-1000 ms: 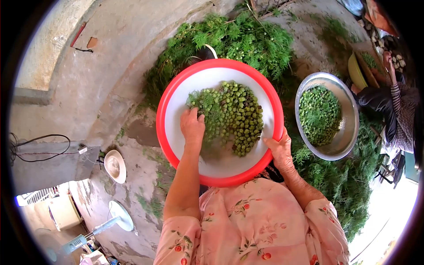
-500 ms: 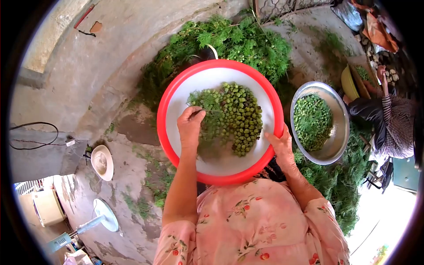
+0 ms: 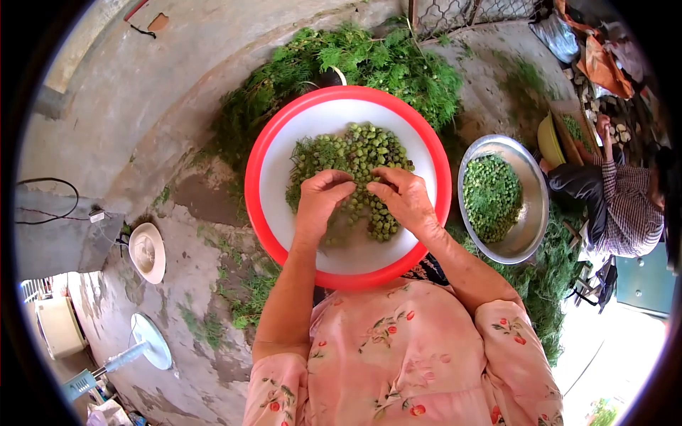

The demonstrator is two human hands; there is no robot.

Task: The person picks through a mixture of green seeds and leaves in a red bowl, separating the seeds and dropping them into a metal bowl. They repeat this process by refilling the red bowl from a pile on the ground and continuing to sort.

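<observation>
A wide basin (image 3: pixel 259 192) with a red rim and white inside rests in front of my lap. It holds a pile of small green seed cones (image 3: pixel 380 145), with feathery green sprigs (image 3: pixel 312 153) mostly on its left side. Over the middle of the pile, my left hand (image 3: pixel 318 206) has its thumb and fingers pinched together. Close beside it on the right, my right hand (image 3: pixel 408 206) is also closed in a pinch, its fingertips by the cones. What lies between the fingertips of either hand is too small to make out.
To the right stands a metal bowl (image 3: pixel 534 231) of green cones. Leafy branches (image 3: pixel 405 67) are heaped behind the basin. A person (image 3: pixel 629 206) in a checked top sits far right. A hat (image 3: pixel 147 253) and a pale blue fan (image 3: pixel 153 343) are at left.
My right hand has left the basin's rim and come in over the cones. My left hand has shifted slightly right, close to it; the sprig it held no longer shows clearly.
</observation>
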